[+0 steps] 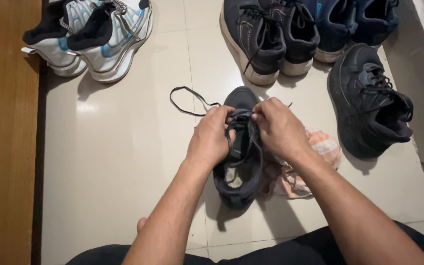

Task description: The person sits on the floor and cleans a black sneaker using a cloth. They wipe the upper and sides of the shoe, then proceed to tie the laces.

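Shoe in hand: dark sneaker [239, 167], at centre of my view, toe toward 12 o'clock, heel toward 6, standing on the pale tiled floor [119, 162]
Lace: dark shoelace [185, 102], one loose loop trailing out over the tiles toward 10 o'clock from the sneaker's toe; the rest crosses the sneaker's upper
Left hand: left hand [211, 138], at 9 o'clock of the sneaker's throat, fingers curled and pinched onto the shoelace near the eyelets; I read it as grasping the lace
Right hand: right hand [279, 128], at 3 o'clock of the same spot, fingertips pinched on the shoelace just beside the left fingertips; also grasping the lace
Cloth: crumpled orange-and-white checked cloth [322, 147], lying at 3 o'clock of the sneaker, touching its side, partly under my right forearm
Single shoe: black sneaker [369, 100], at 2 o'clock, alone, toe toward 11 o'clock, laces loose
Dark pair: dark grey pair of sneakers [266, 34], at 12 o'clock, side by side, cut by the top edge
Blue pair: navy pair of shoes [354, 22], at 1 o'clock, just beside the grey pair
White pair: white and light-blue sneakers [94, 34], at 10 o'clock, well apart from the hands
Wood: brown wooden surface [3, 147], along the 9 o'clock edge
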